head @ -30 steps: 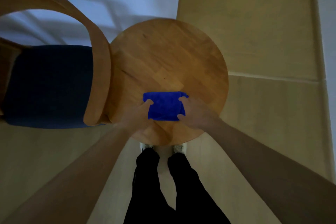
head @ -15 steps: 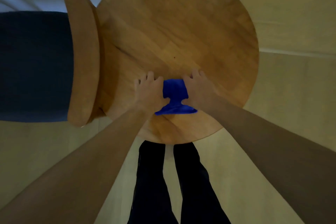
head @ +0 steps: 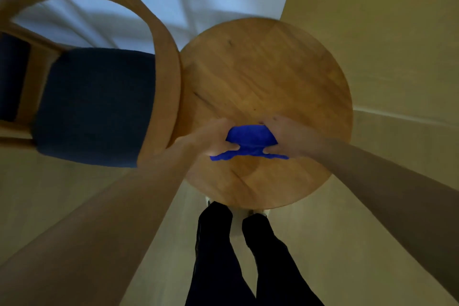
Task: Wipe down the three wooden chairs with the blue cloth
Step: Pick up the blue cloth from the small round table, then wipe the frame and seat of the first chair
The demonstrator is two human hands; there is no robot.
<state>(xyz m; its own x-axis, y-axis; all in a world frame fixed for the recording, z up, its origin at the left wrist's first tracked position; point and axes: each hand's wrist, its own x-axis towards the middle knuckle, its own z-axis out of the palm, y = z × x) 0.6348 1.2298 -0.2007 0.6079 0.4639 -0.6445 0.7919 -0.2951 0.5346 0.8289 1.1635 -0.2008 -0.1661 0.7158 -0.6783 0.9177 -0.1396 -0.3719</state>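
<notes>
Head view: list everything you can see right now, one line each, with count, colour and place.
cloth: one, bright blue, bunched up on the near part of the round wooden top, held between both hands
round wooden top: one, light brown, centre of the view; what stands under it is hidden
chair: one, light wood curved back with a dark blue seat, left of the round top, its back against the top's edge
floor: pale wood, below and to the right
left hand: one, gripping the cloth's left side
right hand: one, gripping the cloth's right side
legs: two, in black trousers, bottom centre
</notes>
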